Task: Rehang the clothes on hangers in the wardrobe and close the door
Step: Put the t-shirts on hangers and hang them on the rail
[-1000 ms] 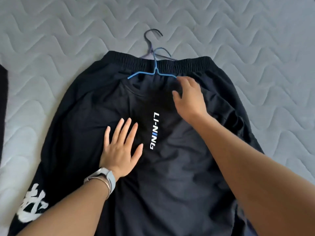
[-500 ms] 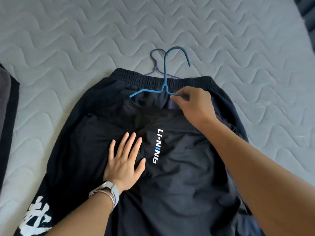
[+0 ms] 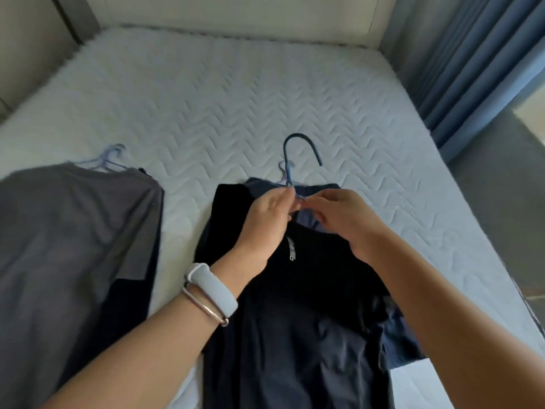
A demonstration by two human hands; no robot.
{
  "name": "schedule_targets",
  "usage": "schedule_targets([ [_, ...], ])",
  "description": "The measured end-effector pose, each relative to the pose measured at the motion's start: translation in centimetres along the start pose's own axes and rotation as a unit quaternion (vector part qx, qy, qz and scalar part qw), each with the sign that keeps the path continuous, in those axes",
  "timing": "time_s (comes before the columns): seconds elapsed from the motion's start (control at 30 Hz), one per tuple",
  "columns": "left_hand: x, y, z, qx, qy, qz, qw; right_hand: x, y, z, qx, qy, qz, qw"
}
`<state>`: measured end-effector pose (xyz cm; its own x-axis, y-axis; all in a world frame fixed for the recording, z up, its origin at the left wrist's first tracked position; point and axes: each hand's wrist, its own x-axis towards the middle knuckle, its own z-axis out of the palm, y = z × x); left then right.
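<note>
Black T-shirt (image 3: 283,320) lies flat on the bed, and both hands meet at its collar: left hand (image 3: 265,222) and right hand (image 3: 342,219) pinch the neck of the thin blue wire hanger (image 3: 290,169), hook rising beyond the fingers. Risk, I'd say: the collar slips off one hanger arm on lifting. Underneath, navy shorts (image 3: 318,188) on a second hanger could snag. Far left, a grey shirt (image 3: 73,231) waits on the white quilted mattress (image 3: 236,98).

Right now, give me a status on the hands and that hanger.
Left hand and right hand both pinching blue hanger at black shirt neck. Shirt on mattress. Nothing obstructing.
</note>
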<state>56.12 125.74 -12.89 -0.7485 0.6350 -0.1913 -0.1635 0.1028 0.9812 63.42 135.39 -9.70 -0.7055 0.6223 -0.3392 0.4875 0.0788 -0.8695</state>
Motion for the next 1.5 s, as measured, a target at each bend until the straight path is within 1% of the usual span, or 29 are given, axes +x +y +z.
schedule_targets([
  [0.07,-3.4,4.9,-0.4,-0.041,-0.005,-0.015,0.999,-4.6,-3.9,-0.1,0.044,-0.037,-0.002,0.998],
  [0.13,-7.0,9.0,-1.6,-0.054,0.013,-0.012,0.998,-8.9,-7.8,-0.1,0.056,-0.078,-0.026,0.995],
  [0.3,-14.7,18.0,-7.4,-0.036,0.079,0.044,0.995,-18.0,-15.5,1.6,0.002,-0.159,-0.134,0.978],
  [0.37,-17.9,21.2,-10.3,-0.010,0.087,0.055,0.995,-20.8,-17.3,2.3,-0.036,-0.182,-0.172,0.967],
  [0.4,-19.7,22.8,-11.7,0.022,0.089,0.057,0.994,-21.9,-18.0,2.5,-0.054,-0.182,-0.190,0.963],
  [0.47,-23.1,25.2,-14.4,0.113,0.099,0.079,0.985,-23.5,-19.2,3.0,-0.069,-0.157,-0.228,0.959],
  [0.5,-25.1,26.3,-16.0,0.165,0.113,0.097,0.975,-24.2,-20.0,3.5,-0.069,-0.136,-0.255,0.955],
  [0.57,-27.9,27.8,-18.2,0.258,0.127,0.120,0.950,-25.0,-21.5,4.4,-0.073,-0.066,-0.318,0.943],
  [0.63,-32.0,29.2,-20.7,0.348,0.170,0.148,0.910,-27.1,-24.1,6.3,-0.085,-0.029,-0.407,0.909],
  [0.67,-33.9,29.8,-21.8,0.380,0.195,0.163,0.889,-28.3,-25.4,7.5,-0.094,-0.029,-0.459,0.883],
  [0.7,-35.9,30.5,-23.0,0.402,0.220,0.176,0.871,-29.7,-26.7,8.8,-0.110,-0.038,-0.508,0.854],
  [0.77,-39.6,31.5,-25.4,0.412,0.267,0.193,0.849,-32.5,-29.1,11.6,-0.146,-0.061,-0.579,0.800],
  [0.8,-41.6,31.8,-26.5,0.409,0.289,0.199,0.842,-33.8,-30.1,13.0,-0.154,-0.071,-0.595,0.786],
  [0.9,-47.2,31.7,-29.6,0.406,0.355,0.221,0.812,-37.7,-32.6,16.8,-0.116,-0.106,-0.612,0.775],
  [0.93,-49.0,31.5,-30.6,0.408,0.377,0.229,0.800,-39.0,-33.2,18.2,-0.097,-0.120,-0.623,0.766],
  [1.0,-52.4,30.8,-32.8,0.414,0.432,0.244,0.763,-41.8,-34.4,21.4,-0.073,-0.141,-0.644,0.748],
  [1.07,-56.1,29.6,-36.0,0.422,0.489,0.247,0.722,-44.5,-35.2,25.0,-0.063,-0.150,-0.655,0.738],
  [1.1,-58.0,28.7,-37.9,0.429,0.513,0.237,0.704,-45.7,-35.6,26.9,-0.058,-0.152,-0.659,0.734],
  [1.17,-62.2,26.9,-42.5,0.457,0.548,0.182,0.677,-47.9,-36.4,31.0,-0.047,-0.160,-0.664,0.729],
  [1.2,-64.3,25.9,-45.0,0.473,0.554,0.146,0.670,-48.9,-36.7,33.0,-0.040,-0.165,-0.663,0.729],
  [1.27,-68.2,24.5,-49.3,0.481,0.556,0.103,0.671,-51.3,-37.5,37.4,-0.031,-0.173,-0.665,0.726],
  [1.4,-74.0,24.5,-56.7,0.459,0.574,0.106,0.669,-55.9,-39.6,46.1,-0.023,-0.201,-0.671,0.713],
  [1.5,-77.0,25.3,-62.1,0.455,0.594,0.123,0.652,-58.1,-41.6,51.7,-0.007,-0.225,-0.664,0.713],
])
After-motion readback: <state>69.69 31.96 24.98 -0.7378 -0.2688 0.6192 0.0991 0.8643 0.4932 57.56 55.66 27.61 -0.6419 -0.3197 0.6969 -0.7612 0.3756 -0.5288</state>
